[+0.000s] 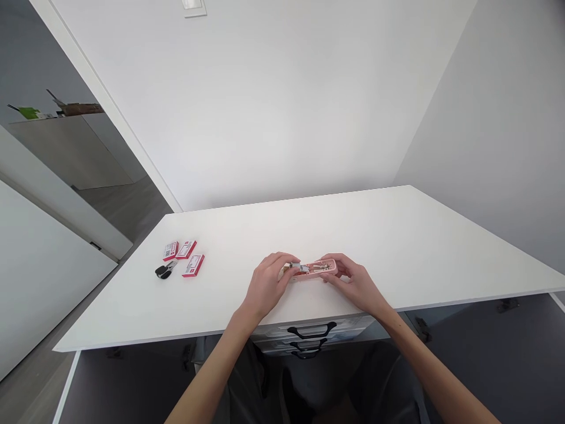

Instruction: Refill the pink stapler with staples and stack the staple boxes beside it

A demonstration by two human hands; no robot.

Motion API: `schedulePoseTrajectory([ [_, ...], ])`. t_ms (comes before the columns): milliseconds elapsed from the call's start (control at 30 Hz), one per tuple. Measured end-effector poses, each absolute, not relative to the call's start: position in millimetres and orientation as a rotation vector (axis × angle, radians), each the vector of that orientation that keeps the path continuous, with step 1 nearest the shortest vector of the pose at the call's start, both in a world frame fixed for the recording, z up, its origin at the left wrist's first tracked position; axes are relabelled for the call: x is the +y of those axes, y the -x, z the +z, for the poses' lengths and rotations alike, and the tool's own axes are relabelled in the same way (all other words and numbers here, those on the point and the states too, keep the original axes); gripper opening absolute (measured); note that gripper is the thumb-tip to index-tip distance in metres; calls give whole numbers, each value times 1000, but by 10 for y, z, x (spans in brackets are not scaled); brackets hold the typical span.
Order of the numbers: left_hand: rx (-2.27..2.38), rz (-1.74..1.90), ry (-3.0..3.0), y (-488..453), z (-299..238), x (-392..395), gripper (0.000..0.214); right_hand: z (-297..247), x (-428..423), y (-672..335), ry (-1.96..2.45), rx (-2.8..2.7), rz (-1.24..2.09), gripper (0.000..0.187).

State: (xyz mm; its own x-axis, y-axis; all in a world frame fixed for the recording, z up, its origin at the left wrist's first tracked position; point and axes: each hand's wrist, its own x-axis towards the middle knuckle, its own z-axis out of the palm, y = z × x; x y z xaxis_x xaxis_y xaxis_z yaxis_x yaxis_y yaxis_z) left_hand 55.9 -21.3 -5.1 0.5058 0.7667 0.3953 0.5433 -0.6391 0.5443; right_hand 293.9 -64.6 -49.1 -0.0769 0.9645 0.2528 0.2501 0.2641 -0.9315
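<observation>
Fingers (289, 272) closed on pink stapler (314, 270), both hands

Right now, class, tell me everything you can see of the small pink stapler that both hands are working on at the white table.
The small pink stapler is long and narrow, seemingly plastic, with a silvery metal part showing at its left end. It lies lengthwise on the white table, near the front edge. The left hand pinches the metal end; the right hand grips the other end. Its finer parts are too small to tell.
</observation>
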Motion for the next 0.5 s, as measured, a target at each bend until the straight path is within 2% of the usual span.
schedulePoseTrajectory([
  [500, 1128, 624, -2470, -571, 70, -119, 24, -483, -646, -2956, 1164, -1543, 918, 32],
])
